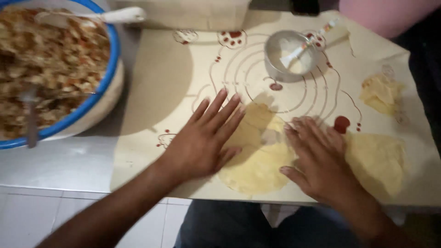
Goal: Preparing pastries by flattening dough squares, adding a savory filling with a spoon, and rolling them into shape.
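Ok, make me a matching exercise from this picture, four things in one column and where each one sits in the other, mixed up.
Things:
1. round dough sheet
2. metal cup
3. blue-rimmed bowl
4. crumpled dough scrap

Places:
A. far left, holding chopped filling
B. under both flat hands, left hand, right hand
C. right side of the mat
D. top centre of the mat, brush inside

Pairs: 1-B, 2-D, 3-A, 4-C

This looked like a home kitchen. A cream silicone pastry mat printed with red rings (183, 78) lay on a steel counter (59, 165), beside a blue-rimmed bowl of chopped filling (110, 69). A round metal tin of flour (275, 64) and thin yellow dough rounds (257, 170) sat on it
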